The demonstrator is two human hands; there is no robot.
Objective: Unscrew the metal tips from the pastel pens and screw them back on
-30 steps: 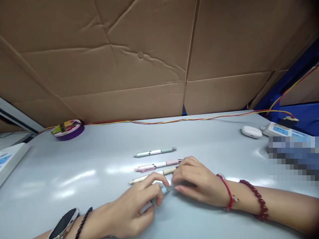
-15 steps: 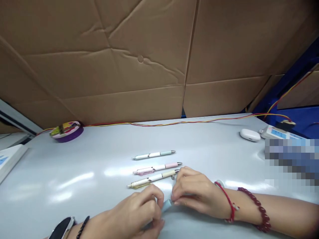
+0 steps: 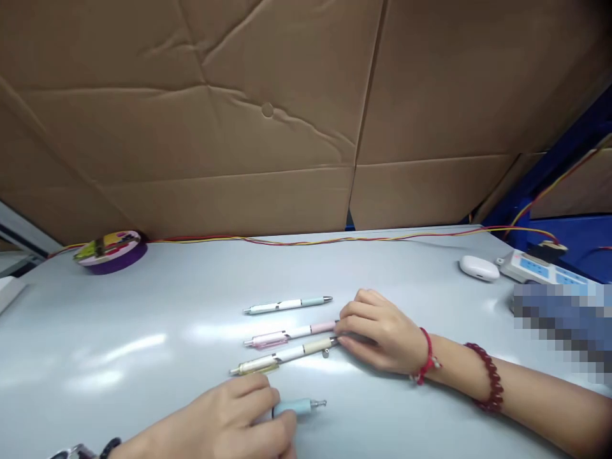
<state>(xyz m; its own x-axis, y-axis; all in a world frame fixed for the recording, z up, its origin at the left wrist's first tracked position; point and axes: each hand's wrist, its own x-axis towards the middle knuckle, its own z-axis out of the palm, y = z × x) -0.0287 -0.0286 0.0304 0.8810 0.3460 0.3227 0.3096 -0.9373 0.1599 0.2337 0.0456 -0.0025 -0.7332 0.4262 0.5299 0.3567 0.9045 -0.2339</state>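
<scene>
My left hand (image 3: 229, 414), at the bottom, grips a light-blue pen (image 3: 294, 407) between thumb and fingers. The pen's blue grip and bare metal front end point right; its rear is hidden in the hand. My right hand (image 3: 377, 335) is closed at the tips of a pink-and-white pen (image 3: 299, 333) and a cream-and-white pen (image 3: 287, 356). Whatever its fingers pinch there is hidden. Just below the cream pen's front lies a small metal piece (image 3: 326, 352). Farther back rests a green-and-white pen (image 3: 287, 305), untouched.
On the grey table (image 3: 191, 280) a round purple box (image 3: 112, 255) stands back left. A white earbud case (image 3: 479, 268) and a power strip (image 3: 540, 266) are at the right. Red and yellow wires (image 3: 296, 242) run along the back, before a cardboard wall (image 3: 239, 140).
My hands have come apart. The right has moved up and right to the pens' tips; the left has drawn down and left with the light-blue pen, whose metal front end now shows.
</scene>
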